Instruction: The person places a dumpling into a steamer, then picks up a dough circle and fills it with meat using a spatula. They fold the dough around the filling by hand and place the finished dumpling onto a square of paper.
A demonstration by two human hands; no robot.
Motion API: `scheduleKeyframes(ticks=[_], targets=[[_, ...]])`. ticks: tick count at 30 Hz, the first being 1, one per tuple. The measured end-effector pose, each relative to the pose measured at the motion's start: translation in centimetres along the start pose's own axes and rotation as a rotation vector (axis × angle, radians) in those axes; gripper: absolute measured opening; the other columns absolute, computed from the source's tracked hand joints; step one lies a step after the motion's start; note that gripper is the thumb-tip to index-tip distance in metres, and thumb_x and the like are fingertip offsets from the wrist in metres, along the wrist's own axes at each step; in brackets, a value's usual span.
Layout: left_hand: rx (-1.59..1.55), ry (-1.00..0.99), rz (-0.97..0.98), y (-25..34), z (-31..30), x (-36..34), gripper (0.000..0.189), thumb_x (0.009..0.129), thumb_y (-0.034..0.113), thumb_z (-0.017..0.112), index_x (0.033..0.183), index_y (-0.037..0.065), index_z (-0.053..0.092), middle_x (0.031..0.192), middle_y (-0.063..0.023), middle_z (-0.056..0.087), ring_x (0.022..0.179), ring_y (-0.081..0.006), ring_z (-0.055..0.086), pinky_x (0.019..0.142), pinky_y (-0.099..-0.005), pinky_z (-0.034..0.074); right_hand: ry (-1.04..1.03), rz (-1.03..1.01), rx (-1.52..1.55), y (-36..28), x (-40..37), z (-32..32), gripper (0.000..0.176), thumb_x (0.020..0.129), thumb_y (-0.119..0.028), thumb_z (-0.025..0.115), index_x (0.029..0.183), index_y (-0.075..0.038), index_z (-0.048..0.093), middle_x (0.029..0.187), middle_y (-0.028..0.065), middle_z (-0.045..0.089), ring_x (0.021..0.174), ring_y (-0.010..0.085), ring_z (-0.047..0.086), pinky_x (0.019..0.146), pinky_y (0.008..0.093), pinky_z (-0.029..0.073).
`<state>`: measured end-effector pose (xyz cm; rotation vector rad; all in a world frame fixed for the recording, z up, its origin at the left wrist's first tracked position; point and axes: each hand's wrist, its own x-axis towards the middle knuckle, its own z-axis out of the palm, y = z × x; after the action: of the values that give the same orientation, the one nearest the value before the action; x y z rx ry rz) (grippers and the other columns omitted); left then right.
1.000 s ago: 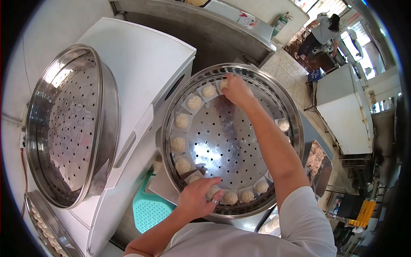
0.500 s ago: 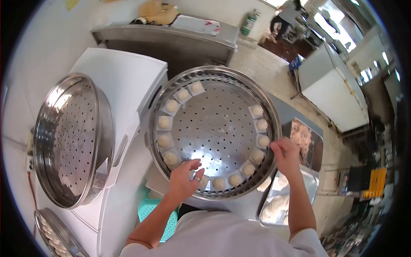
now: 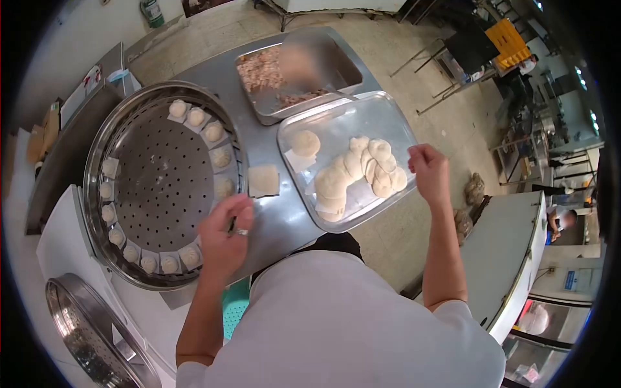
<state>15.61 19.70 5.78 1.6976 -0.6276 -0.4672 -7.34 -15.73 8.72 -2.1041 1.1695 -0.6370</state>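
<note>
A perforated metal steamer tray point(image 3: 171, 174) holds small pleated buns point(image 3: 213, 132) on paper squares around its inner rim. My left hand point(image 3: 225, 234), with a ring on one finger, is by the near right side of the steamer. Its fingers are bent and somewhat blurred, with a gap between thumb and forefinger and nothing seen in them. Beyond the right edge of a shallow metal tray point(image 3: 294, 197), my right hand point(image 3: 428, 169) is raised with its fingers curled in; no object shows there. Overlapping flat dough rounds point(image 3: 349, 171) lie in that tray, nearest to my right hand.
A deeper metal pan point(image 3: 265, 107) of minced filling point(image 3: 262, 68) stands at the back, partly blurred. A square piece point(image 3: 264, 181), pale on top, lies on the metal table between steamer and tray. Another steamer point(image 3: 84, 330) leans at lower left. People are in the background at right.
My view has turned right, so the steamer now appears at left and the dough tray is central. My right hand has left the steamer rim for the far side of the dough tray.
</note>
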Motion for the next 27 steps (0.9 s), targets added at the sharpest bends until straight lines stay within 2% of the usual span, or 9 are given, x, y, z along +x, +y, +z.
scheduleKeyframes(ticks=[4,7,8,11,13,15,16,19,27], targets=[[0.103,-0.108,-0.069,-0.1,9.1,0.7,0.024,0.098,0.012,0.070,0.119,-0.001,0.069,0.098,-0.0069,0.075,0.087,-0.0106,0.067,0.082,-0.0264,0.053,-0.191,-0.051,-0.044,4.3,-1.0,0.9,0.018,0.093,-0.012,0.071,0.102,0.004,0.073,0.083,0.0164,0.074,0.071,0.0216,0.068,0.068,0.0353,0.054],[0.099,-0.123,-0.195,-1.5,15.7,0.2,0.027,0.096,0.014,0.071,0.119,0.000,0.069,0.102,-0.0102,0.075,0.089,-0.0190,0.070,0.084,-0.0321,0.055,-0.331,-0.120,0.110,8.2,-0.5,3.1,0.018,0.091,-0.011,0.072,0.102,0.003,0.073,0.087,0.0193,0.074,0.075,0.0260,0.072,0.070,0.0377,0.056],[0.254,-0.113,-0.143,-1.7,17.4,0.0,0.028,0.094,0.013,0.071,0.118,-0.001,0.069,0.106,-0.0129,0.074,0.095,-0.0234,0.069,0.088,-0.0353,0.054,-0.410,-0.071,0.132,9.0,-0.2,4.0,0.018,0.091,-0.010,0.072,0.102,0.003,0.073,0.090,0.0201,0.074,0.080,0.0291,0.073,0.073,0.0392,0.056],[0.604,-0.094,-0.033,-2.7,21.5,-1.8,0.030,0.089,0.011,0.070,0.116,0.000,0.069,0.117,-0.0177,0.070,0.109,-0.0347,0.065,0.097,-0.0433,0.052,-0.567,-0.351,0.212,8.5,1.2,7.3,0.019,0.087,-0.009,0.071,0.104,0.001,0.073,0.100,0.0205,0.070,0.089,0.0371,0.068,0.080,0.0446,0.055],[0.683,-0.073,0.023,-3.9,23.3,-2.7,0.027,0.090,0.010,0.067,0.115,0.001,0.070,0.123,-0.0166,0.068,0.112,-0.0396,0.062,0.098,-0.0463,0.051,-0.662,-0.682,0.131,7.7,1.9,9.2,0.018,0.085,-0.011,0.071,0.100,-0.001,0.073,0.106,0.0167,0.067,0.099,0.0347,0.064,0.087,0.0423,0.053],[0.708,-0.035,0.013,-4.2,24.6,-3.7,0.027,0.090,0.008,0.065,0.115,0.001,0.070,0.127,-0.0165,0.066,0.114,-0.0389,0.061,0.099,-0.0461,0.050,-0.770,-1.026,0.035,7.5,1.9,11.0,0.018,0.083,-0.014,0.072,0.097,-0.003,0.073,0.108,0.0137,0.066,0.104,0.0328,0.061,0.091,0.0410,0.051],[0.718,-0.010,0.016,-4.2,25.0,-3.8,0.027,0.089,0.006,0.065,0.115,0.001,0.070,0.128,-0.0165,0.066,0.115,-0.0386,0.061,0.099,-0.0460,0.050,-0.821,-1.108,-0.118,7.6,1.6,11.8,0.018,0.081,-0.017,0.072,0.094,-0.006,0.074,0.108,0.0101,0.065,0.108,0.0298,0.058,0.094,0.0399,0.049],[0.742,0.025,0.035,-4.9,25.5,-4.2,0.030,0.088,0.004,0.063,0.117,0.001,0.069,0.129,-0.0170,0.065,0.115,-0.0392,0.061,0.100,-0.0464,0.050,-0.743,-1.272,-0.241,8.0,1.4,12.5,0.017,0.081,-0.020,0.072,0.091,-0.007,0.075,0.103,0.0092,0.065,0.106,0.0287,0.058,0.090,0.0403,0.049],[0.794,0.055,0.035,-5.1,26.0,-4.7,0.032,0.086,0.002,0.062,0.117,-0.002,0.069,0.129,-0.0181,0.065,0.116,-0.0388,0.061,0.101,-0.0454,0.050,-0.631,-1.318,-0.196,9.4,1.4,14.6,0.013,0.079,-0.019,0.072,0.083,-0.006,0.074,0.094,0.0095,0.066,0.097,0.0297,0.059,0.084,0.0426,0.048]])
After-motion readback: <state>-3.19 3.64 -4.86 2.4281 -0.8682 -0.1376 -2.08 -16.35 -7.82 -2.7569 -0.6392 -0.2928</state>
